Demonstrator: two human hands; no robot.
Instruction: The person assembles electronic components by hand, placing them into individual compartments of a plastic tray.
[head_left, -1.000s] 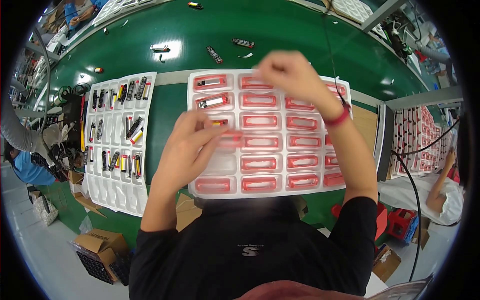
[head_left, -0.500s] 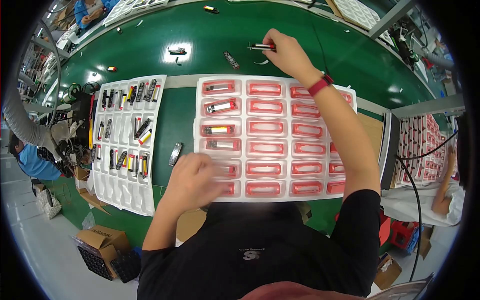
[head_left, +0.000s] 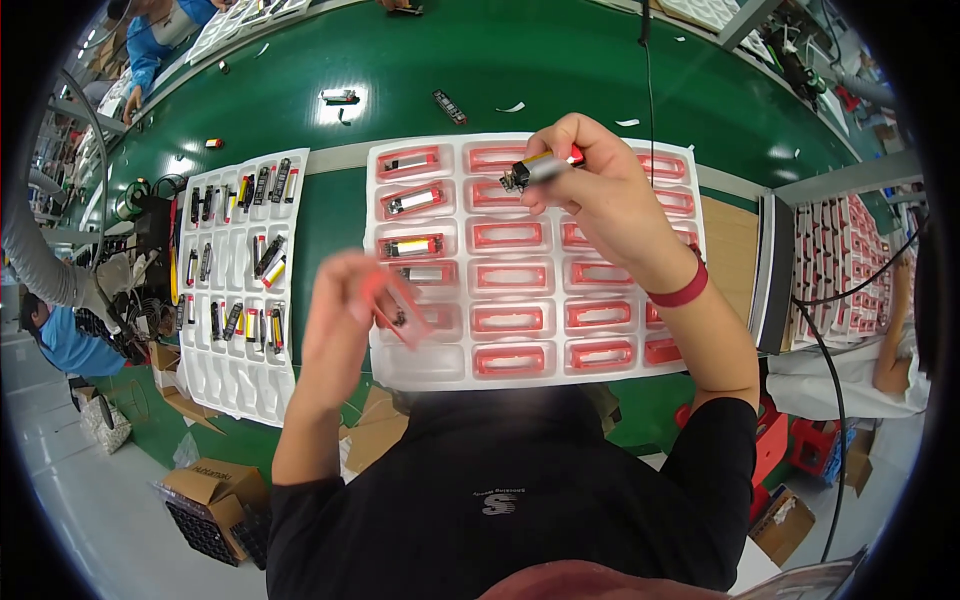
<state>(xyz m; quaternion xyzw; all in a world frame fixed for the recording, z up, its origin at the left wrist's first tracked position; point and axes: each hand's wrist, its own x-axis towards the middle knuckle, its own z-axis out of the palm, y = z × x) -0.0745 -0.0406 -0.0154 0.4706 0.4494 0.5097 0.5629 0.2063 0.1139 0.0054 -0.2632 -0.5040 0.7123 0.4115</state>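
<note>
My left hand [head_left: 338,320] is closed on a translucent red plastic case [head_left: 402,312], blurred by motion, over the left edge of a white moulded tray [head_left: 415,366]. My right hand [head_left: 605,195] pinches a small battery module [head_left: 540,168] above the tray's upper part. The module is black with red and yellow patches, and metal parts stick out at its left end. Red cases fill most tray pockets. Several in the left column hold modules, such as the battery module [head_left: 414,245] in the third pocket. The lower left pocket holds no case.
Left of it, another white tray [head_left: 225,375] carries several loose modules. On the green bench [head_left: 400,60] lie a dark module [head_left: 449,106], a silver module [head_left: 338,96] and white strips [head_left: 511,107]. Co-workers sit at the far left. A black cable [head_left: 835,400] hangs at right.
My left hand has lifted a red case out of the lower left pocket. My right hand has come back from the bench, over the tray, with the battery module.
</note>
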